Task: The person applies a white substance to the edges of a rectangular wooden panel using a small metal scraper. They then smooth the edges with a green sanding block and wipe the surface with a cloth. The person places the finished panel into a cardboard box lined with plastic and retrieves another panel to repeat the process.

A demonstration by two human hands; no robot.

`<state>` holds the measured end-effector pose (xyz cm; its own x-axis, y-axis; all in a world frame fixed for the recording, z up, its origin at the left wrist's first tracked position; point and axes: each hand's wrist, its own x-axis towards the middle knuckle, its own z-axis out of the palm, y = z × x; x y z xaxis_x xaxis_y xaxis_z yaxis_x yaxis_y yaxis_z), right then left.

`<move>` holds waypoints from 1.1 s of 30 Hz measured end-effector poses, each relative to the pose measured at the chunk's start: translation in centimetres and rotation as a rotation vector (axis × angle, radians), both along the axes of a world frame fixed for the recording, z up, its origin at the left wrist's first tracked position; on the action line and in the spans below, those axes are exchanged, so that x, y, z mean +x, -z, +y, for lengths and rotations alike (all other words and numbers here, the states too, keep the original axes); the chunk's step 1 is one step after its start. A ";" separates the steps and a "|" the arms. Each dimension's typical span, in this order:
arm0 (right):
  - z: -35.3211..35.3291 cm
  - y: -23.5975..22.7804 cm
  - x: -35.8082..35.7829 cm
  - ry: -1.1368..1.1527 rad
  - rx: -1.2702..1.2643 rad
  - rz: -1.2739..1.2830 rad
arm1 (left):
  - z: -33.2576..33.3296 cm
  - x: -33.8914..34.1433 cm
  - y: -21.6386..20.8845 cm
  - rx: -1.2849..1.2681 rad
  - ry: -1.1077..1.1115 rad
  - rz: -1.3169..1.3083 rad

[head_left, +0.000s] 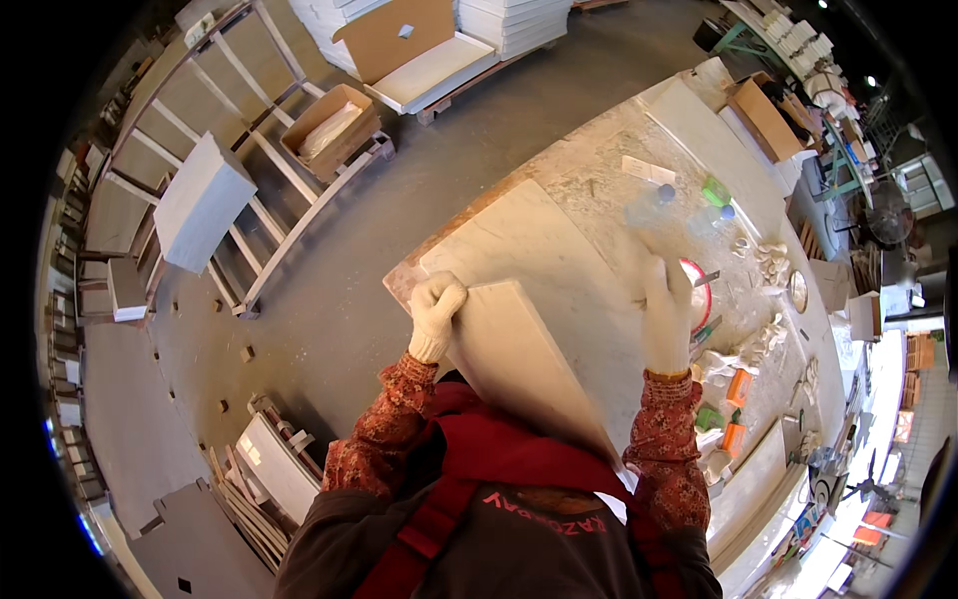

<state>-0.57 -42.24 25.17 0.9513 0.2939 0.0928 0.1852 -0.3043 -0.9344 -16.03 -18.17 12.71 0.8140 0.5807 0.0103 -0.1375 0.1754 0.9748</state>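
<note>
A pale, flat stone-like slab (524,364) stands tilted on edge against my front. My left hand (436,311), in a cream knit glove, is closed around its upper left corner. Beyond it a larger pale slab (529,235) lies flat on the worktable (609,140). My right hand (667,314), gloved too, is above the table to the right of the slabs, its fingers smeared by motion. Close beside that hand lie a red-rimmed round item (696,290) and a flat metal blade (708,279). Whether the right hand holds anything is not visible.
Clear bottles (649,208), crumpled white gloves (768,262) and orange boxes (738,387) litter the table's right side. Past its left edge, a metal frame (269,240) carries a white block (205,205) and an open carton (331,130). Stacked white boxes (514,25) stand behind.
</note>
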 end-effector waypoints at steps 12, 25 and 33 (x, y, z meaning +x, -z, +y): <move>-19.0 23.5 16.2 0.551 -0.621 -0.103 | -1.2 1.8 -0.1 -0.099 -0.032 -0.020; -8.6 10.7 0.1 -0.229 -0.095 -0.095 | -0.9 1.7 0.0 0.003 0.015 0.127; -5.6 4.8 -14.3 -0.090 -0.645 -0.251 | -1.2 1.6 0.7 -0.015 -0.038 0.115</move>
<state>-14.89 -47.79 20.34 0.8933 0.4409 0.0874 0.4226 -0.7575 -0.4976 -14.42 -19.36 12.03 0.7870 0.6103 -0.0905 -0.0321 0.1870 0.9818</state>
